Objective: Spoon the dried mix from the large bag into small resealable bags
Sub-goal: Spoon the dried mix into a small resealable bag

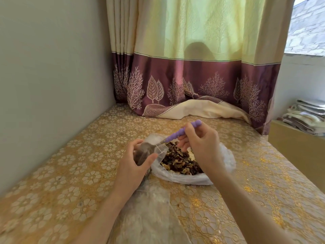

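Observation:
A large clear plastic bag (186, 178) lies open on the table, holding dark and tan dried mix (181, 160). My left hand (133, 166) grips a small resealable bag (147, 152), partly filled with the mix, just left of the large bag. My right hand (202, 143) holds a spoon by its purple beaded handle (184, 130). The spoon's metal end pokes into the small bag's mouth. Its bowl is hidden inside the bag.
A gold floral cloth (73, 164) covers the table. More clear small bags (149, 208) lie in front of me between my arms. A wall runs along the left, a curtain (193, 81) hangs at the back, and a stack of folded cloths (306, 117) sits at the right.

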Motion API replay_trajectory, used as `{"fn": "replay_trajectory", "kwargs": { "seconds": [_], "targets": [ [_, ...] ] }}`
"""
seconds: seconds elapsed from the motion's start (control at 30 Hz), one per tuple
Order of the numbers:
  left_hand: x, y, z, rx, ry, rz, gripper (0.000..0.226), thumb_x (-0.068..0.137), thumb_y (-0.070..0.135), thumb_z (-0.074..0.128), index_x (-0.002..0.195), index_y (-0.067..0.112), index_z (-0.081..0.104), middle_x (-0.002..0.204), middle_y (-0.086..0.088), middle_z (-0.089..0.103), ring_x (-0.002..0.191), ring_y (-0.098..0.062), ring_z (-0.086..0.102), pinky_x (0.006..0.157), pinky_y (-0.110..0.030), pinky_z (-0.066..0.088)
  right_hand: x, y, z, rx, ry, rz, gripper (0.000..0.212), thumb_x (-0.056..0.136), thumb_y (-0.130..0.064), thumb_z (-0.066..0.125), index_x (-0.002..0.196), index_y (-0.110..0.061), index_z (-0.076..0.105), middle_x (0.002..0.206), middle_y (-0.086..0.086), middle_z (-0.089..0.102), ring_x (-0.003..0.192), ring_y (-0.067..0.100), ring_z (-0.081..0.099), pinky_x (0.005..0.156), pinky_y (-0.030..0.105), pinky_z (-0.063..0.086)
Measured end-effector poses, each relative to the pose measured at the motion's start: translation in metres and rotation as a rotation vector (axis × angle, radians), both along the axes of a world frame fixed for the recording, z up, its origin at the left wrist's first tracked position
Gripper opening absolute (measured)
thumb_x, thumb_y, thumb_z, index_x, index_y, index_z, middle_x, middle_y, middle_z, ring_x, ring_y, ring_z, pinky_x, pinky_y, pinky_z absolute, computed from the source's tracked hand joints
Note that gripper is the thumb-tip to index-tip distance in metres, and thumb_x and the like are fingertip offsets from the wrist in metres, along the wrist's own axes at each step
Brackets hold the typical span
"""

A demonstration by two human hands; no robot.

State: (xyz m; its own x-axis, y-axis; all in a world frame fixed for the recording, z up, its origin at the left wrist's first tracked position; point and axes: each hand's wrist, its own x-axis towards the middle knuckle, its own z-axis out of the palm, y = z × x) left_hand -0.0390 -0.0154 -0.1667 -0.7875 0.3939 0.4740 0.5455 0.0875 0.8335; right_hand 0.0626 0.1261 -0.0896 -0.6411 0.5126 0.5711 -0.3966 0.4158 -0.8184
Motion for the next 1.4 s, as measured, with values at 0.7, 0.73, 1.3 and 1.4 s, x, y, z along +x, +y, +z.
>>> {"fn": "replay_trajectory", "kwargs": {
  "seconds": [0.7, 0.73, 1.3, 1.4],
  "targets": [
    [0.0, 0.0, -0.005, -0.16, 0.064, 0.119, 0.051, 0.072, 0.065, 0.049, 0.114, 0.039, 0.038, 0.094, 0.023, 0.055, 0.082, 0.01, 0.054, 0.065, -0.011, 0.036, 0.034, 0.092, -0.039, -0.096, -0.101, -0.471, 0.028, 0.098, -0.018, 0.047, 0.075, -0.007, 0.06, 0.06, -0.012, 0.069, 0.044, 0.005, 0.058, 0.041, 0.014, 0.044],
    [0.0, 0.001, -0.005, -0.16, 0.064, 0.129, 0.051, 0.072, 0.065, 0.048, 0.115, 0.039, 0.039, 0.094, 0.024, 0.055, 0.083, 0.01, 0.053, 0.066, -0.011, 0.036, 0.032, 0.093, -0.04, -0.091, -0.134, -0.448, 0.03, 0.098, -0.018, 0.047, 0.074, -0.007, 0.061, 0.06, -0.011, 0.069, 0.044, 0.005, 0.057, 0.041, 0.015, 0.045],
    [-0.012, -0.006, -0.003, -0.147, 0.091, 0.193, 0.041, 0.08, 0.055, 0.05, 0.116, 0.036, 0.043, 0.089, 0.012, 0.062, 0.083, 0.004, 0.058, 0.068, -0.01, 0.038, 0.02, 0.097, -0.038, -0.307, -0.123, -0.409, 0.045, 0.095, -0.014, 0.046, 0.053, -0.013, 0.062, 0.048, 0.003, 0.063, 0.041, 0.011, 0.057, 0.045, 0.025, 0.047],
    [-0.014, -0.009, -0.002, -0.154, 0.085, 0.208, 0.041, 0.079, 0.057, 0.051, 0.114, 0.04, 0.038, 0.086, 0.017, 0.059, 0.081, 0.014, 0.053, 0.065, -0.008, 0.035, 0.017, 0.094, -0.035, -0.303, -0.11, -0.392, 0.041, 0.097, -0.017, 0.046, 0.061, -0.009, 0.063, 0.048, 0.002, 0.064, 0.046, 0.016, 0.059, 0.048, 0.026, 0.049]
  ]
}}
